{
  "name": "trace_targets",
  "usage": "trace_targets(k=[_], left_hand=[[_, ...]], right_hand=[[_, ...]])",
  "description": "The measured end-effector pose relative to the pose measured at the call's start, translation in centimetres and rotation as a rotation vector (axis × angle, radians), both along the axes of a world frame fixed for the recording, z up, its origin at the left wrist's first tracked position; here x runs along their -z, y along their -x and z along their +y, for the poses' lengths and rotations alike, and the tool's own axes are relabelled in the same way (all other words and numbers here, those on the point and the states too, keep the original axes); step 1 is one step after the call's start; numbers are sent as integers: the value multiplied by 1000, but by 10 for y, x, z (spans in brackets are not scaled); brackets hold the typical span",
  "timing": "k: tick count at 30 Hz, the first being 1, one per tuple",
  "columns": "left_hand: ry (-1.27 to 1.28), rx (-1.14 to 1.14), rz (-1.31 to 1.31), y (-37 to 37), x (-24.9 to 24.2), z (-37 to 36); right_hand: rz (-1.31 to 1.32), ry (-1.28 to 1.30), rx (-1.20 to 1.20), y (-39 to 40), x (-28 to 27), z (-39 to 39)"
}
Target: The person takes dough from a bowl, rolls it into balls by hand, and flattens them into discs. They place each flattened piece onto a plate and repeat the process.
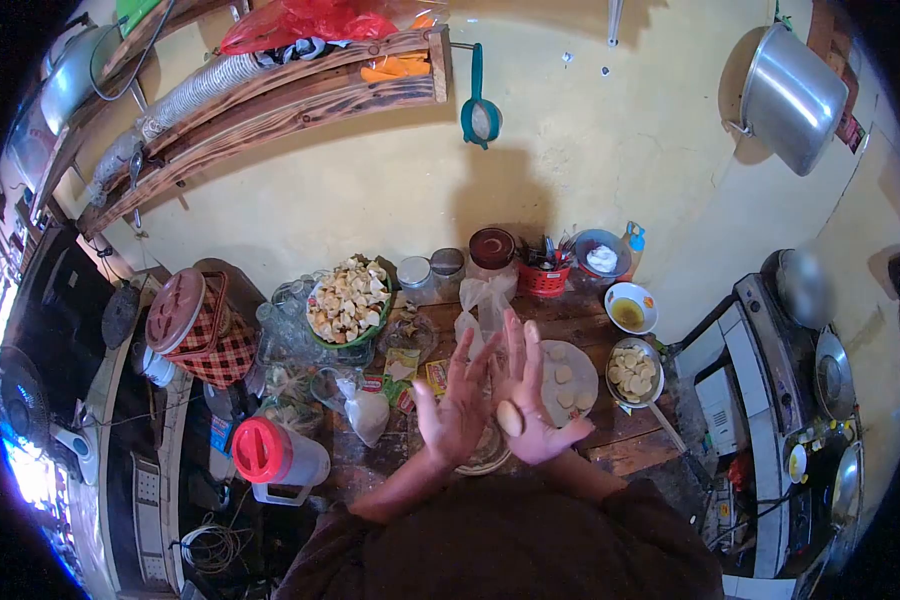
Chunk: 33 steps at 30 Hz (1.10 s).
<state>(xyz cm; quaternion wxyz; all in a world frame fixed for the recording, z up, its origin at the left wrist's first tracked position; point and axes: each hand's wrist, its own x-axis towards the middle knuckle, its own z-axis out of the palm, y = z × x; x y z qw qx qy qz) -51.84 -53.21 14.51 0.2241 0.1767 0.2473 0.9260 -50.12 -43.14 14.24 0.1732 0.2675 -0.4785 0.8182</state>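
A small oval lump of pale dough (510, 417) lies on the palm of my right hand (532, 400). My left hand (458, 405) is raised beside it with fingers spread, edge to edge with the right palm and holding nothing. Both hands hover above a round plate (486, 457) on the wooden table (620, 440). Just right of them a white board (571, 383) carries several flat dough discs. A metal bowl (636, 373) further right holds more discs.
A bowl of yellow liquid (630, 309), a red basket of utensils (544, 272), jars (491, 249) and a bowl of pale chips (348, 301) stand at the back. A red-lidded jug (270, 453) stands left, a stove with pans (815, 380) right.
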Motion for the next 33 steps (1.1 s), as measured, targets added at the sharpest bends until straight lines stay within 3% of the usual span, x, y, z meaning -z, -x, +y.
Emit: trace_targets(k=[3, 5, 7, 14, 20, 22, 29, 33], left_hand=[[905, -499, 937, -2, -4, -11], [877, -576, 1046, -5, -8, -12], [963, -457, 1228, -8, 1, -12], [1042, -583, 1410, -11, 0, -17], [1049, -436, 1285, -9, -22, -25], [1085, -279, 1258, -6, -20, -30], [944, -369, 1356, 0, -10, -29], [923, -439, 1136, -4, 4, -30]], right_hand=[[-144, 229, -170, -5, -10, 6], [-196, 246, -197, -10, -16, 8], [-209, 340, -256, -9, -14, 9], [-258, 521, -293, -6, 3, 11], [-285, 433, -301, -4, 17, 8], [-333, 417, -304, -5, 19, 7], [-428, 572, -367, -1, 19, 16], [-515, 690, -503, 0, 22, 20]])
